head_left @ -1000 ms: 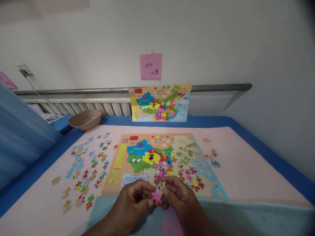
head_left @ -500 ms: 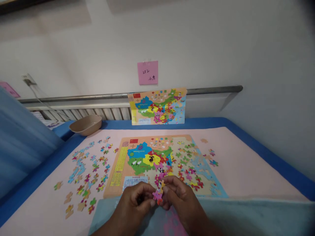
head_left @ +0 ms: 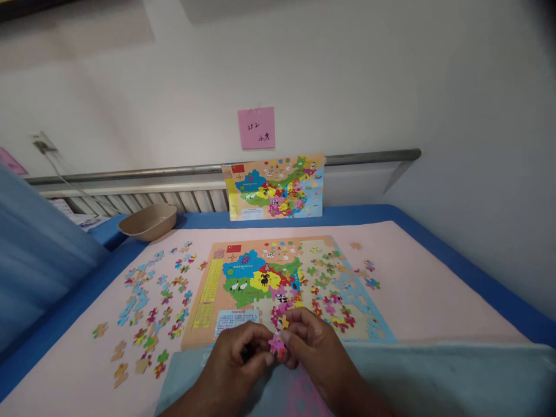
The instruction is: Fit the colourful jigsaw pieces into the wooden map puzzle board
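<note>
Colourful jigsaw pieces, pink with red, white and orange-yellow parts, are pinched between my two hands just in front of the puzzle board. My left hand grips the pink side with thumb and fingers. My right hand holds the other side, near the orange-yellow tip. Whether these pieces are fully locked together I cannot tell. Beyond them lies the partly filled map puzzle, its left and upper parts joined. Loose pieces lie on its bare right side. My hands hide part of the board's lower edge.
Many loose pieces are scattered on the pink table cover at left, a few at right. A brown bowl stands at the back left. A reference map picture leans against the wall rail.
The view has shifted slightly, so the surroundings sit a little further left. The held pieces have turned a little between my fingers. Both hands keep their grip.
</note>
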The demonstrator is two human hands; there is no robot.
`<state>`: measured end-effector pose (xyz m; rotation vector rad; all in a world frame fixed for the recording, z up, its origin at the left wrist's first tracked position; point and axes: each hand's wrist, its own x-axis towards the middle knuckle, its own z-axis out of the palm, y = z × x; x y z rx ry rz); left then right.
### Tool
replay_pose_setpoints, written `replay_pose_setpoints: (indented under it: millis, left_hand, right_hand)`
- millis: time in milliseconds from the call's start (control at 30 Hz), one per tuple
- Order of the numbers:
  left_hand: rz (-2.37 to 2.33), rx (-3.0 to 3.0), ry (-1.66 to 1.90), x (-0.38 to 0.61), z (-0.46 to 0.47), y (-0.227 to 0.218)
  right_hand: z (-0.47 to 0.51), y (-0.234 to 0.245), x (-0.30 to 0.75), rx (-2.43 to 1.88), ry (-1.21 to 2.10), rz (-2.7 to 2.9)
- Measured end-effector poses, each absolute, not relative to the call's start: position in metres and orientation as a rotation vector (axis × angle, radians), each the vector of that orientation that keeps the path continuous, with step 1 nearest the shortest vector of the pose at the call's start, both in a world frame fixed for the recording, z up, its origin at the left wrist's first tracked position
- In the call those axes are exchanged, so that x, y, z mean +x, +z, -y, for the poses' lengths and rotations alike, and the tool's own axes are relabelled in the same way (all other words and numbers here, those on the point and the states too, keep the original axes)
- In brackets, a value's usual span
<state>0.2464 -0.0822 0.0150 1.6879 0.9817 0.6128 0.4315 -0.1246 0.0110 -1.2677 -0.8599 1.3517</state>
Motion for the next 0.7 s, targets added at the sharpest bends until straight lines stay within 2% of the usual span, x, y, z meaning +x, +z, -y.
replay_pose_setpoints:
  millis: [400, 700]
  left_hand:
    - [-0.978, 1.769, 0.670, 0.245, 0.079, 0.007]
    - [-0.921, 1.915, 0.711, 0.244, 0.081, 0.004]
  right_hand:
    - [0.129, 0.021, 0.433, -1.263, 1.351, 0.916]
    - [0.127, 0.011, 0.431, -1.250, 1.358, 0.890]
